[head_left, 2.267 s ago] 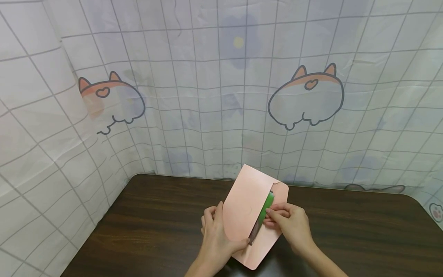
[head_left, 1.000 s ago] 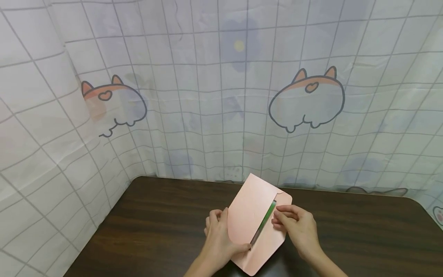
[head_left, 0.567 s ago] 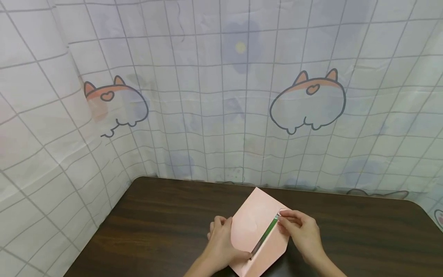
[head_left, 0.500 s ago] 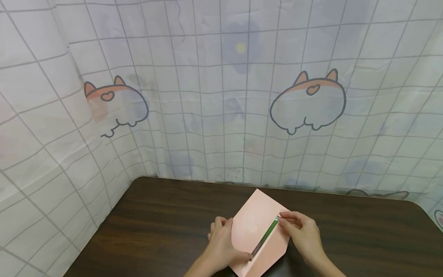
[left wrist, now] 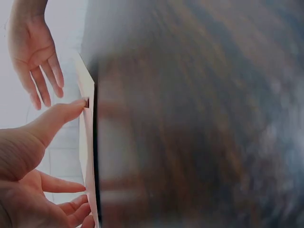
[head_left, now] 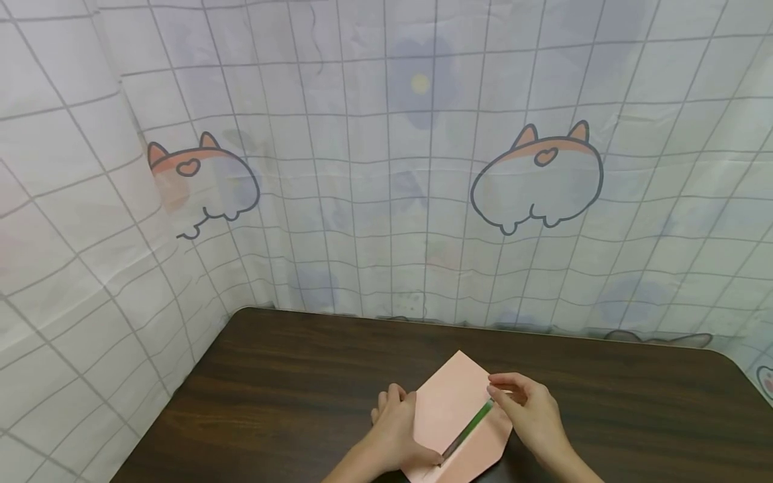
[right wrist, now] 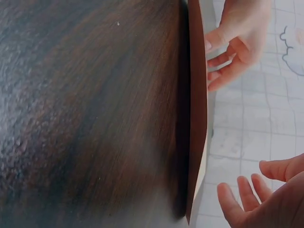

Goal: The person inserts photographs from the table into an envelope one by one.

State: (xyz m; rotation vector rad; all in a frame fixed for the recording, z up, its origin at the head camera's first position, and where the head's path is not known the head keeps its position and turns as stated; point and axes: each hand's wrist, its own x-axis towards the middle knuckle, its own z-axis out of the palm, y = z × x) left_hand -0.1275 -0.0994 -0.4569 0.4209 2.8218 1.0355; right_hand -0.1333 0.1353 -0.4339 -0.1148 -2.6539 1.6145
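Note:
A pink envelope (head_left: 447, 402) lies slanted at the table's front, and both wrist views catch it nearly edge-on. Through its long opening shows a narrow strip of a flat green-and-brown item (head_left: 477, 419); the rest is hidden inside. My left hand (head_left: 395, 429) grips the envelope, its fingers along the left edge and its thumb over the lower end of the opening. Close to the upper right corner is my right hand (head_left: 534, 412), its fingers relaxed. In the right wrist view that hand (right wrist: 270, 194) stands apart from the envelope and holds nothing.
The dark wood-grain table (head_left: 272, 376) reaches back to a white grid-patterned curtain (head_left: 362, 168) with cartoon animal prints. The same curtain hangs along the left side. A rounded table corner (head_left: 718, 359) shows at the right.
The envelope has moved down and slightly right, tilting flatter. Less of the green item shows in the opening. My right fingers have come away from it toward the upper corner; my left hand followed the envelope.

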